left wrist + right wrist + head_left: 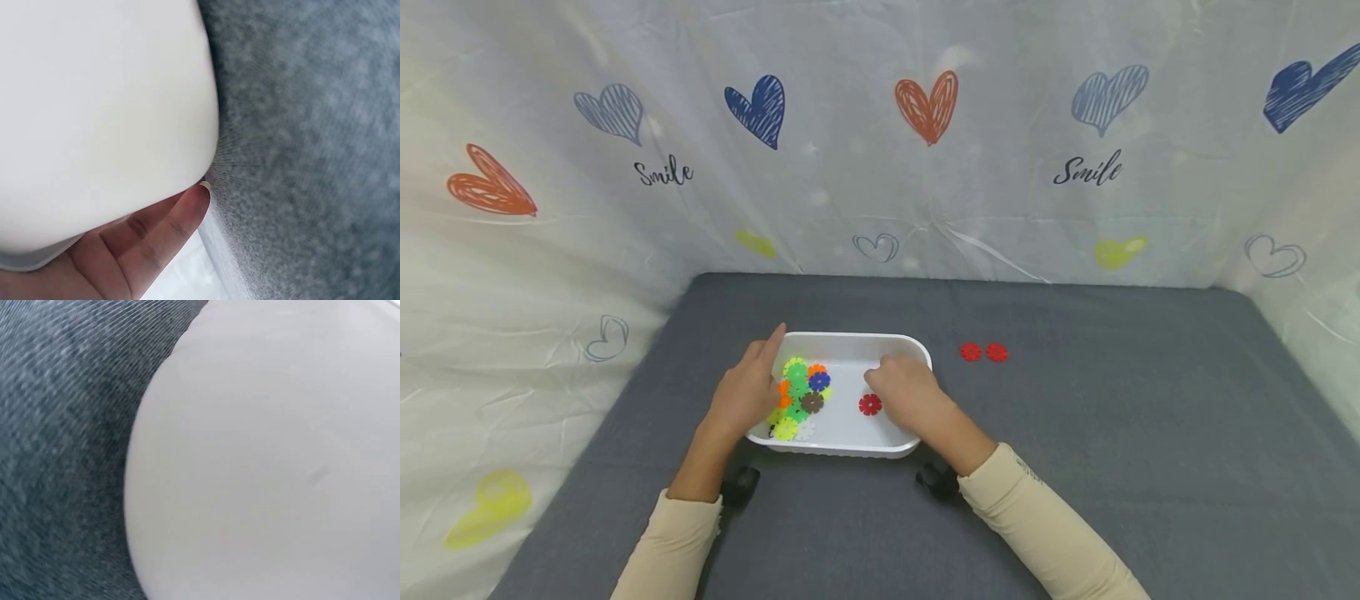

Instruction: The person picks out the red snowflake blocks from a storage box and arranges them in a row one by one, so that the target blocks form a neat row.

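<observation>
A white tray (846, 427) sat before me, my left hand (742, 400) at its nine o'clock, fingers nearly straight against it. Over three o'clock my right hand (912, 395) curled, any pinch hidden. Inside, just beside, lay a red notched disc (870, 405), likely light, stiff, best pinched edgewise.

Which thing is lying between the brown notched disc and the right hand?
In the head view, a red notched disc lies there, inside the white tray, close to the right hand.

White tray (250, 475) cut off in both wrist views, right hand's (910, 393) grip hidden beneath it.
</observation>
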`<state>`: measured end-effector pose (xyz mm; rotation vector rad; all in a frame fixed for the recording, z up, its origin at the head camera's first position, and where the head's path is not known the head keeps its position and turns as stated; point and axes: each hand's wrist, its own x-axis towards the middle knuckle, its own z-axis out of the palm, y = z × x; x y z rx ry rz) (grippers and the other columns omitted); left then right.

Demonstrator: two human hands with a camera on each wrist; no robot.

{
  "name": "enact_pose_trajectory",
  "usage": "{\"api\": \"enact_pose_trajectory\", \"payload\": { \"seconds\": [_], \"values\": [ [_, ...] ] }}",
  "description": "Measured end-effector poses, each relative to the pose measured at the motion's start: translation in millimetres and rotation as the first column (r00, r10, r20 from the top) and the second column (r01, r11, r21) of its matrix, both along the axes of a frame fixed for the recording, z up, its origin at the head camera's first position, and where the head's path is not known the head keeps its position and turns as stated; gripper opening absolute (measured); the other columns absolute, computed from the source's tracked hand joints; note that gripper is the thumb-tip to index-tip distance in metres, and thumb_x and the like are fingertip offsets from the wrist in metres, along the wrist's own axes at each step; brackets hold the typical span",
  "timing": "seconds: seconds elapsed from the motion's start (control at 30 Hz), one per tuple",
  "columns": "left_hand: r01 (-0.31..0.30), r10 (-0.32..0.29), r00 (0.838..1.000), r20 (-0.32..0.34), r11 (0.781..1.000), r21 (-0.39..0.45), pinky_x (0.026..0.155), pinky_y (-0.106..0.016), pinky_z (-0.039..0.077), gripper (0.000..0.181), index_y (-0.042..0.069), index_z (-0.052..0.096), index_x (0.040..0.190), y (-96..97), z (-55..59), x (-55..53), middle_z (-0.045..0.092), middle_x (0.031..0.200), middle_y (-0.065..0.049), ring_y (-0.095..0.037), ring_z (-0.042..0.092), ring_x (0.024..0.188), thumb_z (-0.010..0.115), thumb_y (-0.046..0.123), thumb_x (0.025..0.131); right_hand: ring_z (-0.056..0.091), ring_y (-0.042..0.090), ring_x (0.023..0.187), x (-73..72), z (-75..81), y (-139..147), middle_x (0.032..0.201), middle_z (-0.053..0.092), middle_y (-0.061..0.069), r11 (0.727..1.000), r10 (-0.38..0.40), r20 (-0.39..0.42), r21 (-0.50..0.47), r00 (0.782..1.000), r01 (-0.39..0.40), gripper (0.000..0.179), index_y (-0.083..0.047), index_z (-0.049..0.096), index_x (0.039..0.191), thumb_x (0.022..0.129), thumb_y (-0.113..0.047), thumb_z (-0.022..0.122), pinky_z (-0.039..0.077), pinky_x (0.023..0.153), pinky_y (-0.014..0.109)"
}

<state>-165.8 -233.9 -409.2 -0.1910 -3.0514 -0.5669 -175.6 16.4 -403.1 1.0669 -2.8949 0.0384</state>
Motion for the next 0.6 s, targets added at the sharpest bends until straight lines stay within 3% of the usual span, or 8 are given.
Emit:
{"api": "enact_pose_trajectory", "payload": {
  "seconds": [0.3, 0.6],
  "values": [
    [-0.006, 0.006, 1.0, 0.001, 1.0, -0.01, 0.077, -0.056, 0.051, 0.073, 0.007, 0.024, 0.159, 0.4, -0.5, 0.2, 0.043, 0.144, -0.027, -0.039, 0.059, 0.088, 0.049, -0.006, 0.092, 0.056, 0.021, 0.075, -4.8, -1.8, 2.6, 0.076, 0.058, 0.003, 0.999, 0.008, 0.06, -0.033, 0.998, -0.006, 0.013, -0.012, 0.068, 0.091, 0.084, -0.001, 0.07, 0.047, 0.063, 0.035],
    [-0.02, 0.02, 1.0, 0.019, 1.0, -0.007, 0.091, -0.062, 0.046, 0.073, 0.008, 0.023, 0.16, 1.7, -0.4, -2.2, 0.043, 0.145, -0.026, -0.044, 0.058, 0.107, 0.048, -0.005, 0.093, 0.052, 0.017, 0.078, -7.4, 0.8, 0.8, 0.081, 0.054, 0.001, 1.0, -0.027, 0.187, 0.0, 0.982, 0.028, 0.033, -0.012, 0.063, 0.11, 0.08, -0.012, 0.077, 0.046, 0.066, 0.032]
  ]
}}
